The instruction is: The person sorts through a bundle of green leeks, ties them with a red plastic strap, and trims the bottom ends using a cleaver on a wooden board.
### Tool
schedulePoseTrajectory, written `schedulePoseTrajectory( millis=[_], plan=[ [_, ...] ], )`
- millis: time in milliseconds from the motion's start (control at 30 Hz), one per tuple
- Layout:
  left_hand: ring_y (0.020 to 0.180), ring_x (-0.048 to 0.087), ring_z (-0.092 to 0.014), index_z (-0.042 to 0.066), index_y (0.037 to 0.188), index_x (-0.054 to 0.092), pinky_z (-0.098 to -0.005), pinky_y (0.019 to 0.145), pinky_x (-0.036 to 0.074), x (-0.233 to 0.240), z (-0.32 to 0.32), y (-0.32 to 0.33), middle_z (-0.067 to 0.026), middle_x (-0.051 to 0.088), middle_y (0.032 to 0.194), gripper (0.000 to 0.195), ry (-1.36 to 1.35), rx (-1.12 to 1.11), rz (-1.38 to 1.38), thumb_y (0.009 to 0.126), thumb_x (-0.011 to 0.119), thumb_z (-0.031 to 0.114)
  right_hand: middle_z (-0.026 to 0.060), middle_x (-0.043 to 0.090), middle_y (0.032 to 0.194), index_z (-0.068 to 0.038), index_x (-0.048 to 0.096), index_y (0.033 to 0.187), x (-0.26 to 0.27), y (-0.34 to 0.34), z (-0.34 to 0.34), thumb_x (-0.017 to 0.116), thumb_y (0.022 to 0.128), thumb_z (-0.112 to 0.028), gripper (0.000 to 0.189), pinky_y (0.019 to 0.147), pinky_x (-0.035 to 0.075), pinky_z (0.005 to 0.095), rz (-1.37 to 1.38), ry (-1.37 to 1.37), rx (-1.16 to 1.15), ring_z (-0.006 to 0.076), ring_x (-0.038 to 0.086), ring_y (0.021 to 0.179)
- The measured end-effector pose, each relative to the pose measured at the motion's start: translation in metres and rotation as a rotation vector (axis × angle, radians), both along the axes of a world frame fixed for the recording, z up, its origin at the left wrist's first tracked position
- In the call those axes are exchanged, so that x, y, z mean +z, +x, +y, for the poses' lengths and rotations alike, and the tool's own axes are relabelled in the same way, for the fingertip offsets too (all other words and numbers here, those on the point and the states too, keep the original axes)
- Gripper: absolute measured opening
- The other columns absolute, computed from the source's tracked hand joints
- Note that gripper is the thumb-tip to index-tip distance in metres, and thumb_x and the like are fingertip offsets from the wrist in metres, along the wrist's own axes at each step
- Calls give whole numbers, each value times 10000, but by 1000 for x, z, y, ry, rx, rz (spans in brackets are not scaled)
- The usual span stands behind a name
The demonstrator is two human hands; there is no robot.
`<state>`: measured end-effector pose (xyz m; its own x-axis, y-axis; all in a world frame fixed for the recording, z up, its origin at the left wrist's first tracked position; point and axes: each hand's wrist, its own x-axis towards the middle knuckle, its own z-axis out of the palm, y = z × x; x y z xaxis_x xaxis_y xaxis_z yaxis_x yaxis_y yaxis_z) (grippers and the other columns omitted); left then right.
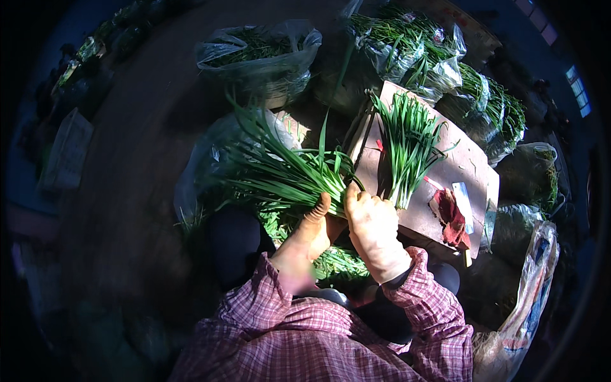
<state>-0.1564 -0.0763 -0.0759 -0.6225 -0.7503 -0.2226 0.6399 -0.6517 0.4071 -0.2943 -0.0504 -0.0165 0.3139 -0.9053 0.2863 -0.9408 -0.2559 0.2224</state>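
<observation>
A loose bunch of garlic chives (pixel 281 172) lies across my left hand (pixel 310 229). My left fingers wrap the bunch near its pale stem ends, with the thumb pointing up along it; the leaves fan out to the left. Close beside it, my right hand (pixel 374 229), which looks gloved, is curled at the stem end, with a few bent leaves at its fingertips. What lies inside its fist is hidden. A second bunch of garlic chives (pixel 413 138) rests on the wooden board (pixel 463 157) to the right, its pale ends towards me.
On the board's near part lie a dark red cloth (pixel 451 217) and a flat metal blade (pixel 462 205). Plastic bags of greens (pixel 267 62) stand ahead, and more bagged greens (pixel 491 100) line the right. Loose leaves (pixel 339 262) lie below my hands. A pale crate (pixel 67 148) stands far left.
</observation>
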Motion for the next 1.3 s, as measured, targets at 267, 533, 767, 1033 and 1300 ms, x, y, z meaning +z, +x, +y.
schedulePoseTrajectory(
  millis=[267,533,767,1033,1300],
  plan=[
    [1198,569,-255,67,1395,540,-419,1115,403,-37,-15,2,-110,641,1275,550,249,90,328,912,675,294,96,623,798,56,513,1344,-24,17,9,574,837,-103,535,587,503,347,-15,77,-36,219,632,658],
    [940,633,-153,108,1261,599,-387,972,506,-25,-31,29,-34,657,1060,449,-45,365,194,842,760,135,98,715,935,-106,670,1203,-60,-29,56,698,850,-75,355,785,558,350,-515,325,-213,269,704,871],
    [922,651,-188,93,1307,565,-407,916,549,-17,-10,25,-49,652,1065,521,-117,238,81,828,755,169,161,727,1050,-10,667,1225,-26,-17,31,626,999,-270,347,884,517,314,-1456,547,-264,195,681,992],
    [1173,597,-215,62,1368,530,-365,1017,510,-80,1,17,-37,607,1293,688,-306,114,-7,756,836,135,275,673,1114,90,571,1256,-25,16,-76,669,943,-257,478,924,520,424,-758,-125,162,398,653,1071],
    [924,649,-173,95,1334,559,-361,857,576,-33,-10,31,-26,662,1053,622,-49,252,-95,787,813,247,234,688,1110,2,595,1283,4,9,-56,707,891,-390,565,866,538,415,-1125,345,-98,389,667,1031]
  ],
)
